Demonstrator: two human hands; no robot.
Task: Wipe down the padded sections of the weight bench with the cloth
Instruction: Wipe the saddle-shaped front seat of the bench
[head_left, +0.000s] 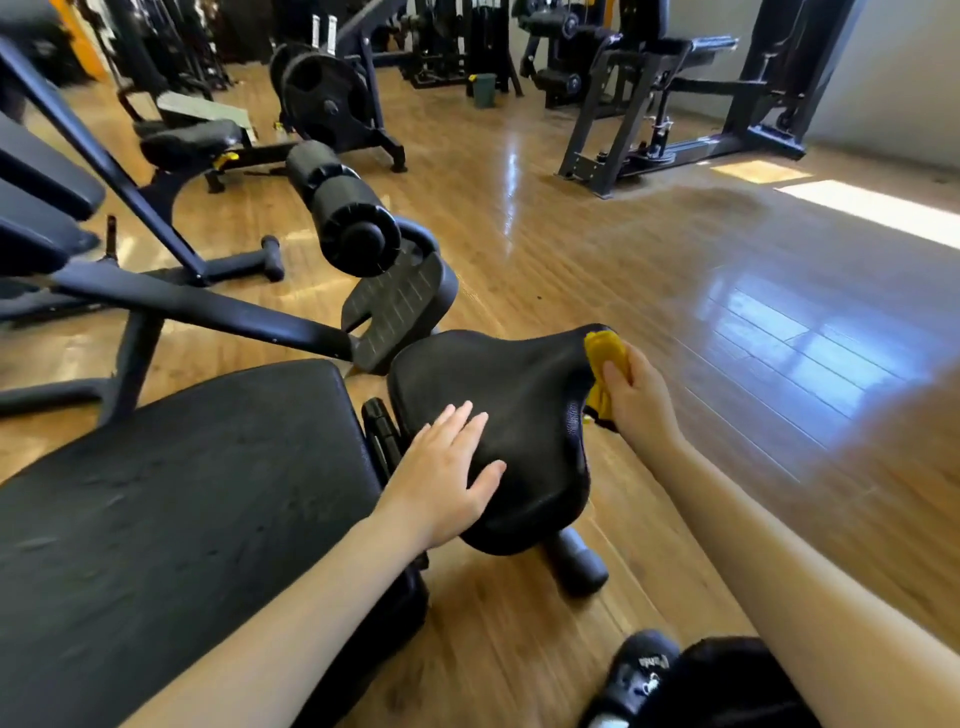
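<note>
The weight bench has a black padded seat (519, 395) in the middle of the view and a long black padded backrest (171, 493) at the lower left. My left hand (447, 473) rests flat on the seat's near side, fingers straight. My right hand (636, 400) holds a yellow cloth (605, 353) against the seat's far right edge. A black foam roller pad (337, 208) stands beyond the seat, above a ridged footplate (395, 306).
Wooden floor (727, 338) stretches to the right, with a sunlit patch far right. Other black gym machines (665, 104) and a plate-loaded machine (327, 98) stand at the back. My black shoe (639, 675) is on the floor at the bottom right.
</note>
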